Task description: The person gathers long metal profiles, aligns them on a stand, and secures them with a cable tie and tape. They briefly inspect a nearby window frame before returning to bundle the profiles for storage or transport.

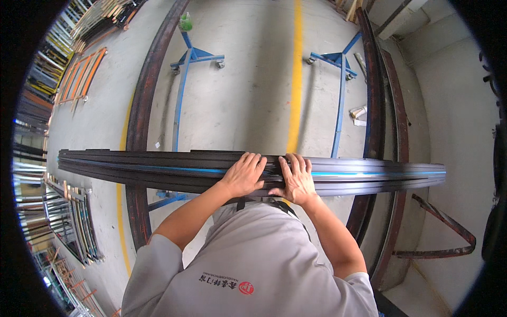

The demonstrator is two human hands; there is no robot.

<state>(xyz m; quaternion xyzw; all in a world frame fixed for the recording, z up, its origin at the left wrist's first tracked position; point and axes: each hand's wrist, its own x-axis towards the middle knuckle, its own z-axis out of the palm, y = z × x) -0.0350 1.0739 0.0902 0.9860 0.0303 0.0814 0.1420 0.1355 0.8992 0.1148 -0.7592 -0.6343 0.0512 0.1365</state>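
A long dark window-frame profile [146, 168], seemingly aluminium, lies crosswise in front of my body. A bright blue strip [356, 173] runs along its length. My left hand [244, 174] grips it from above just left of the middle, fingers towards the far edge and thumb near the close edge. Close beside it, my right hand [296, 178] spans the profile the same way, its thumb pointing left. Between the two hands a short dark stretch of the profile shows a small ribbed detail, too small to make out. The undersides of both hands are hidden.
Beneath the profile run two rusty steel beams, one left [138, 119] and one right [374, 119]. Blue wheeled stands [190, 55] [336, 59] are beyond. Racks of profiles [75, 222] line the left side. A bent metal bracket [443, 226] projects by the right wall.
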